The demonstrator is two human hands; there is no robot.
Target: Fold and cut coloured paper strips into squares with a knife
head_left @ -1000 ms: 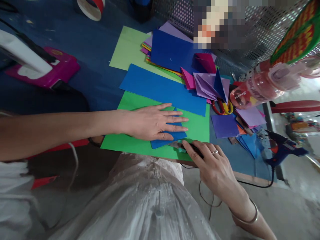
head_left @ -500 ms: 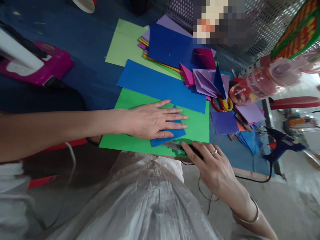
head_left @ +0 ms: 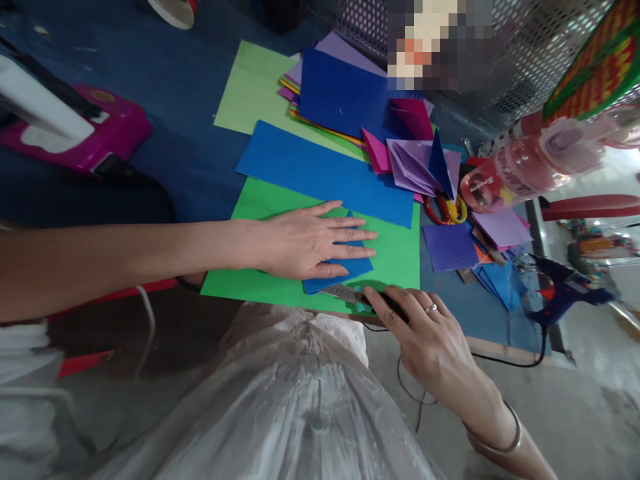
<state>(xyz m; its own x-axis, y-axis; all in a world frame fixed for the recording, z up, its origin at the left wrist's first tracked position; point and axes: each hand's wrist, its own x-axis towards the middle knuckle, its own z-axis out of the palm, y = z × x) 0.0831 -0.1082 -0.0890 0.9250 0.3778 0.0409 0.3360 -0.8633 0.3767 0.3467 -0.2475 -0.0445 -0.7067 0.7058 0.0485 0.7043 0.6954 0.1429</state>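
Observation:
My left hand [head_left: 315, 241] lies flat, fingers spread, pressing on a folded blue paper piece [head_left: 345, 268] that it partly hides. Beneath that is a bright green sheet [head_left: 393, 257]. My right hand [head_left: 425, 330] is closed around the dark handle of a utility knife [head_left: 350, 293]. The knife's blade points left, at the lower edge of the folded blue paper; whether it is inside the fold I cannot tell. A long blue paper strip [head_left: 325, 175] overlaps the top of the green sheet.
A stack of coloured paper [head_left: 345, 90] and folded lilac pieces [head_left: 413, 160] lie behind. To the right are scissors [head_left: 453, 210], a pink bottle [head_left: 515, 170] and a glue gun [head_left: 563, 287] with its cord. A magenta device [head_left: 117, 127] sits at left.
The knife's blade has slid very slightly left along the blue paper's lower edge. My left hand stays in place, and the whole view has shifted a little.

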